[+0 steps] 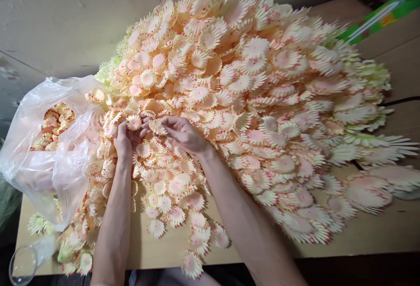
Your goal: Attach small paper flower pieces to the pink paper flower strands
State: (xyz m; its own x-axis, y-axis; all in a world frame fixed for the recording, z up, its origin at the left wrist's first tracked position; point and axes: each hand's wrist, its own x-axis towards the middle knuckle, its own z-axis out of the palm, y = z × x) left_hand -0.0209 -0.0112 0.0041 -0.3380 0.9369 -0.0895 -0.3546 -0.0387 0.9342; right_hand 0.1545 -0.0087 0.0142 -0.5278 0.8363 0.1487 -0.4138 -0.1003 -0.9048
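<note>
Cream fringed flower pieces (200,93) with pink centres and red-tipped edges lie in a large heap around both hands. My right hand (183,134) is closed, its thumb and fingertips pinching one small curled flower piece (157,127). Just left of it, my left hand (124,139) is curled among the small pieces, with its fingers partly hidden. Another small flower piece (134,122) rests against the thumb side of that left hand. Whether the left fingers grip it is hard to see.
A translucent plastic bag (70,163) on the left holds more small flower pieces. A clear drinking glass (24,262) lies tipped at the table's front left corner. At the back right is a green package (377,19). The wooden table (377,238) meets a wall (59,15) behind.
</note>
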